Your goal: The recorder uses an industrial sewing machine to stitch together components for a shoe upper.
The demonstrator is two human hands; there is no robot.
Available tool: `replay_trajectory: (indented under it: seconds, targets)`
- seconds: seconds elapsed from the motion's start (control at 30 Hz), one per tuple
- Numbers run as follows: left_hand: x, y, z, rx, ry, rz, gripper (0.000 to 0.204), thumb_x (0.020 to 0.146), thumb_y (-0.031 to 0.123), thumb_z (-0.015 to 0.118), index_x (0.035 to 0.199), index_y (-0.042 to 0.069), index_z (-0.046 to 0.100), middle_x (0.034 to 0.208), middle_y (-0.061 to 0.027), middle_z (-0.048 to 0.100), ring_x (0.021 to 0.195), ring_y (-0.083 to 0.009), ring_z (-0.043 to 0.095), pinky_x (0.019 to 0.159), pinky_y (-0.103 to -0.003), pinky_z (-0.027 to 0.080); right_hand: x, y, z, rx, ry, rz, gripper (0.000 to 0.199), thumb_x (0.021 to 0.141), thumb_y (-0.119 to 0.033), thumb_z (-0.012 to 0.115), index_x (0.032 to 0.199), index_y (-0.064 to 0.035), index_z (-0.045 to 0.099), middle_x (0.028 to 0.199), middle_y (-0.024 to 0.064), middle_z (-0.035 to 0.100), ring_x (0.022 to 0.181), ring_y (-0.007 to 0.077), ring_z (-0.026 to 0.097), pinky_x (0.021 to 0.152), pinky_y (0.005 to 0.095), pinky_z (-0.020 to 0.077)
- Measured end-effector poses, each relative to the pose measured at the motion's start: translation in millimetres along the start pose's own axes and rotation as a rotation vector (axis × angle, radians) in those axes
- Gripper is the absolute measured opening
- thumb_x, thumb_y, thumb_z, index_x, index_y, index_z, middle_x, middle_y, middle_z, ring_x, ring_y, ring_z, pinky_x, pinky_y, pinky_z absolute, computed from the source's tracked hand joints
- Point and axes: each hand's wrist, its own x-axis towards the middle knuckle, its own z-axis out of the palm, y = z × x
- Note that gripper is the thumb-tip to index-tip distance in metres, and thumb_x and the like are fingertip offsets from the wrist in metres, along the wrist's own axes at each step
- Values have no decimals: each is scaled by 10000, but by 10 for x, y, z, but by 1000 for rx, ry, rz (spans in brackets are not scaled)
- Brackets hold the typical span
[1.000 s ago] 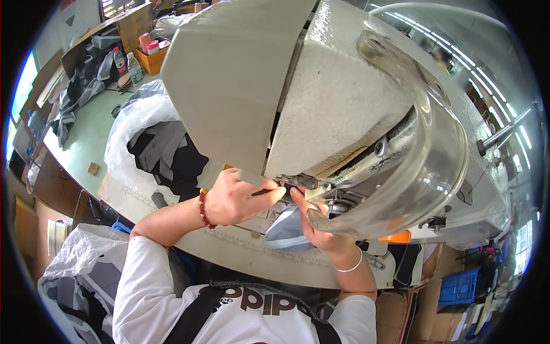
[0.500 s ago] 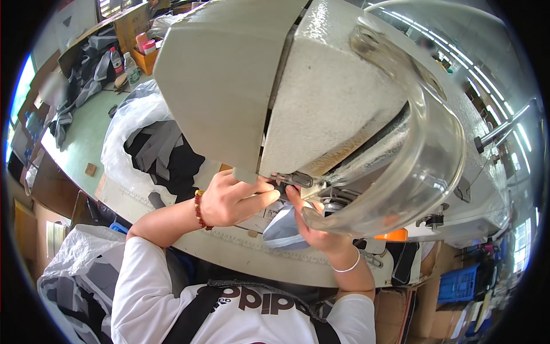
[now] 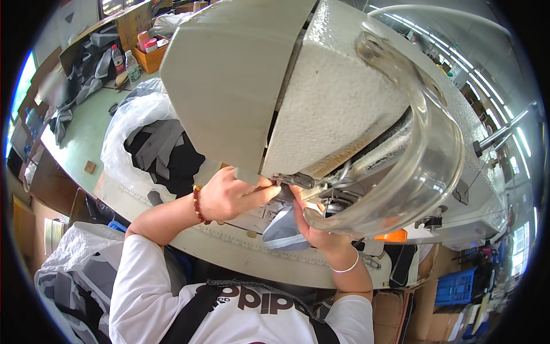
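Left hand (image 3: pixel 229 195) is up under the head of the sewing machine (image 3: pixel 321 97), fingers curled in with the fingertips pinched together right at the needle area, so it reads as closed on something small, though I honestly can't make out whether that's thread, the fabric edge, or a bit of the machine itself. Right hand (image 3: pixel 312 226) sits just below and to the right of it, mostly hidden behind the clear curved guard (image 3: pixel 435 155), and I can't tell if that one is gripping or just resting flat. The thing being worked on is the grey fabric piece (image 3: pixel 281 232), lying on the machine bed (image 3: pixel 229 252) directly under both hands, touching the right hand's underside as far as I can see. The key relation: the fabric lies below and slightly right of the left fingertips, its long side running roughly toward the person, and the right hand is clearly the nearer one to it, while the left is nearer the needle zone above. Off to the left there's a plastic bag of dark fabric pieces (image 3: pixel 163 152) on the green table (image 3: pixel 80 137), well apart from the hands, plus a couple of bottles (image 3: pixel 126 60) further back.
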Motion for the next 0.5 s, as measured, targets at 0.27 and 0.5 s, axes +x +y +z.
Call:
replay_trajectory:
  seconds: [0.27,0.5]
  targets:
    - [-32,-51,25,-110,-32,-77,226,826,75,787,1052,62,784,991,-42,726,841,-236,689,657,-373,555,-5,61,115,-117,-75,-27,409,912,-46,725,1321,-46,719,1247,97,757,1102,241,746,976,339,588]
    - [-93,-103,109,-85,-47,-42,251,810,51,772,1061,52,779,1000,-51,725,861,-242,689,703,-371,567,205,-45,-167,-20,21,-38,388,903,-53,735,1291,-71,746,1118,66,792,936,221,782,846,335,612]
